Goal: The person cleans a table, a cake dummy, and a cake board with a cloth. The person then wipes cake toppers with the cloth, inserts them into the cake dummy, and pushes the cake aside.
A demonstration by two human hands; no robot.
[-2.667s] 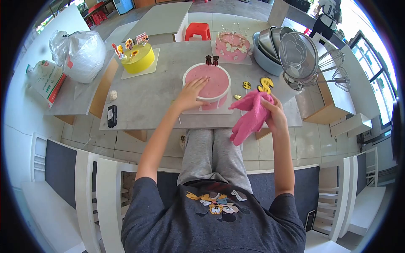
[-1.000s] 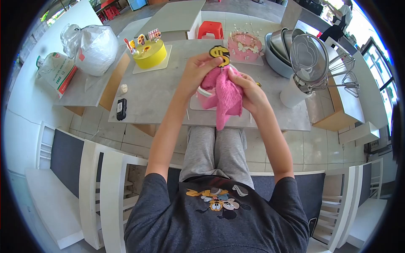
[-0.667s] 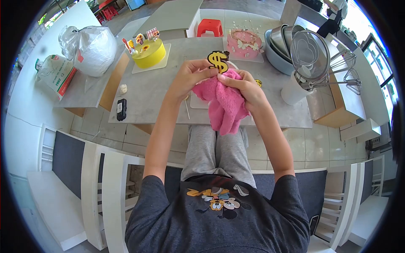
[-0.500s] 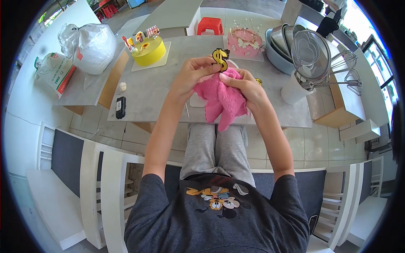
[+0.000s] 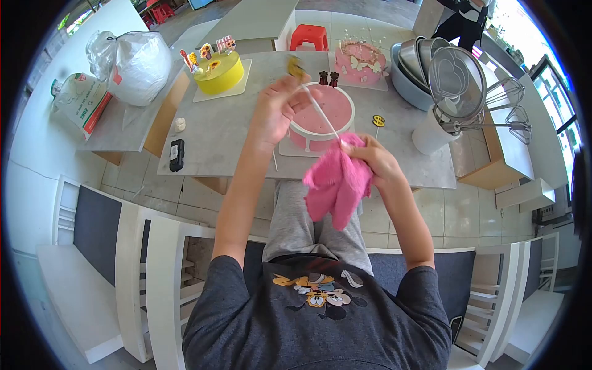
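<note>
In my left hand (image 5: 275,110) is a cake topper (image 5: 296,66), a gold-and-black dollar sign on a white stick, its top blurred. My right hand (image 5: 372,158) grips a pink cloth (image 5: 338,185), which is closed around the lower end of the stick. Just beyond both hands stands a pink cake (image 5: 333,111) with a white rim and two small dark figures (image 5: 328,78) at its back edge. Another dollar-sign topper (image 5: 378,121) lies on the table to the right of this cake.
A yellow cake (image 5: 217,74) stands back left, a pink butterfly cake (image 5: 361,63) back right. Metal bowls (image 5: 410,58) and a white container (image 5: 430,132) of whisks are at right. A black case (image 5: 176,155) lies at left. Another person (image 5: 462,24) stands at far right.
The pink cloth has moved down the topper's stick toward me, away from the dollar sign. My left hand has shifted slightly left and up, and my hands are farther apart, uncovering the cake.
</note>
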